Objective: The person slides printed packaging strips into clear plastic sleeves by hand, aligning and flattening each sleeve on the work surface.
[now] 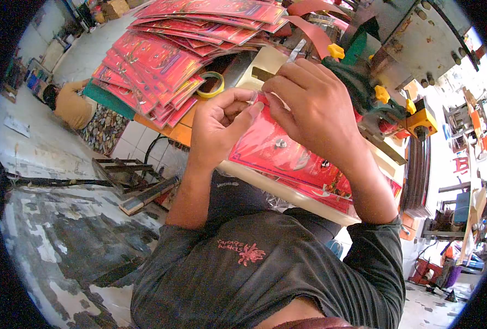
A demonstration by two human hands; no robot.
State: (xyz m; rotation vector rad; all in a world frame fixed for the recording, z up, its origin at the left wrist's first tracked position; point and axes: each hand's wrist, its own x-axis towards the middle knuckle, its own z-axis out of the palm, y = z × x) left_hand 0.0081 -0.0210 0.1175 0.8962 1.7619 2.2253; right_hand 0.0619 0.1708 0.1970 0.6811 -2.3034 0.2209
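Observation:
A flat red printed packet in glossy clear plastic (276,145) lies in front of me on a cream-coloured tray or ledge (265,181). More red packets show beneath it. My left hand (218,123) is closed in a pinch, thumb and forefinger together at the packet's upper left corner. Close beside it my right hand (314,104) is curled, palm down, its thumb and fingertips drawn together over the packet's top edge. What lies between the right fingertips is hidden. Just beyond the hands, a roll of yellow tape (211,84) rests against the stacked packets.
Large fanned piles of red packets (155,60) cover the orange-topped table (177,133) ahead. A machine with yellow knobs (382,94) stands at the right. A person in a tan top (74,104) bends down at far left. A low wooden stand (125,174) sits on the floor.

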